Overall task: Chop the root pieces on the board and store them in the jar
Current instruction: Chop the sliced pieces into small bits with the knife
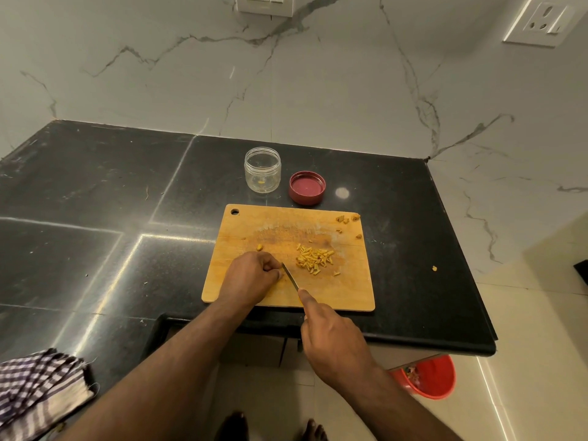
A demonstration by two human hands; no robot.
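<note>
The left hand [253,275] sits on the board [346,291] with its fingers curled under, knuckles up. It seems to pinch something small next to the blade, but the fingers hide it. The left arm comes up from the bottom of the view and leans to the right.

The right hand [331,329] grips the knife [290,276]. The hand is over the near edge of the board and the front edge of the surface [95,249]. One finger lies straight along the top of the knife. The blade slants up and to the left, and its tip is right by the left fingers.

A pile of cut yellow root pieces [315,258] lies in the middle of the board, just to the right of the blade. One piece [260,247] lies alone past the left hand. A few scraps [345,219] sit at the far right corner of the board.

The jar [262,169] stands open behind the board. A tiny yellow bit is at its bottom. The lid [307,187] lies upside down just to the right of the jar.

The near edge of the board is close to the front edge of the surface. There is a lot of dark bare surface on the left, and some on the right. One crumb [434,268] lies there, well away from the board. A checked cloth [38,393] hangs at the near left corner. A red bucket [429,377] stands on the floor below.
</note>
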